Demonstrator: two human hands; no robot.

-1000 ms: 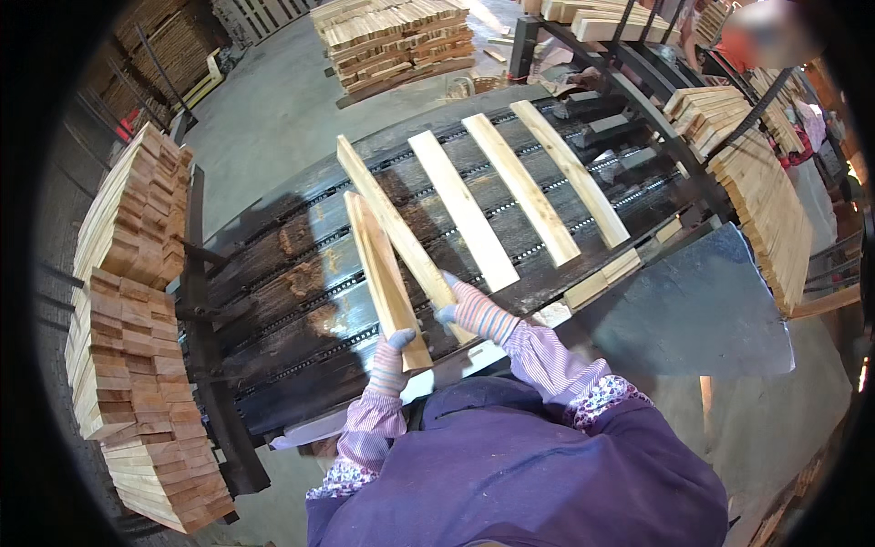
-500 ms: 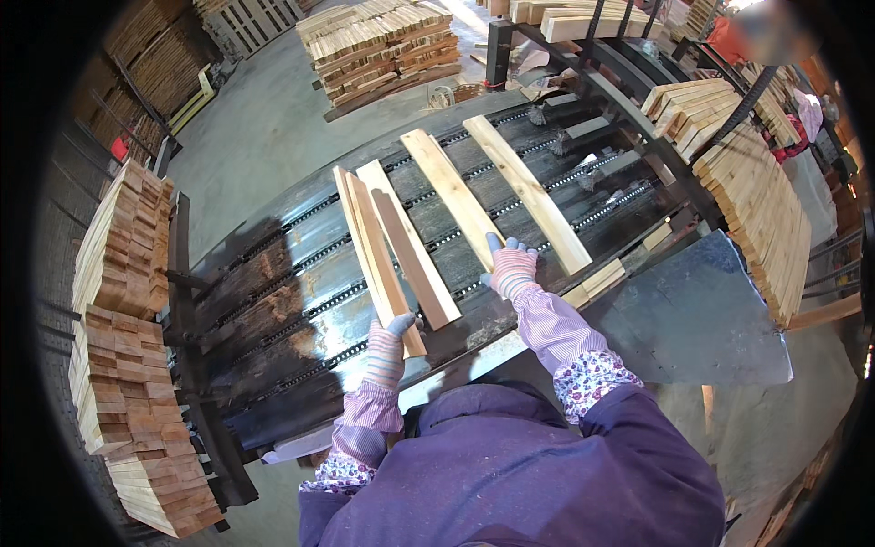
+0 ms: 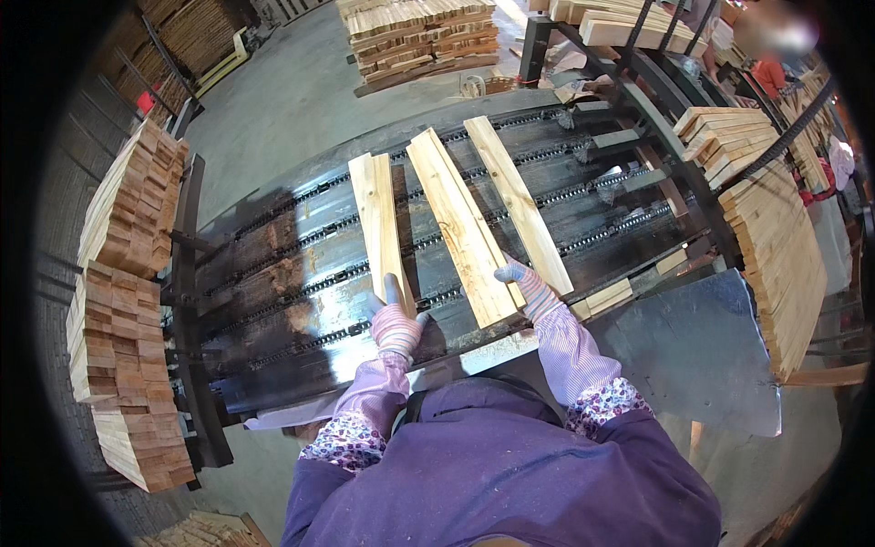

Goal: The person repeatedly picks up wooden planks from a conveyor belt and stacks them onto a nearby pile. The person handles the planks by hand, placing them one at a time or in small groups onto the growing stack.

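Observation:
Pale wooden boards lie slanted across a dark metal chain conveyor (image 3: 273, 264). On the left, two boards (image 3: 375, 214) rest side by side, touching. My left hand (image 3: 396, 328), in a striped glove with grey fingertips, lies on their near end with its fingers apart. The middle boards (image 3: 456, 219), a wide one with a narrow one along its right side, have my right hand (image 3: 533, 287) at their near right edge. Its gloved fingers close on the narrow board; their undersides are hidden. Farther right lies a single board (image 3: 519, 196), untouched.
Stacked wood blocks (image 3: 118, 319) stand at the left beside a dark metal frame (image 3: 187, 319). A board pile (image 3: 424, 46) sits on the floor beyond the conveyor. At right are leaning boards (image 3: 775, 255) and a grey metal sheet (image 3: 684, 346). A person in orange (image 3: 770, 77) is at the far right.
The two left boards have come together, and their brown side faces no longer show. My left hand has loosened and spread its fingers. My right hand has slid nearer along the middle boards.

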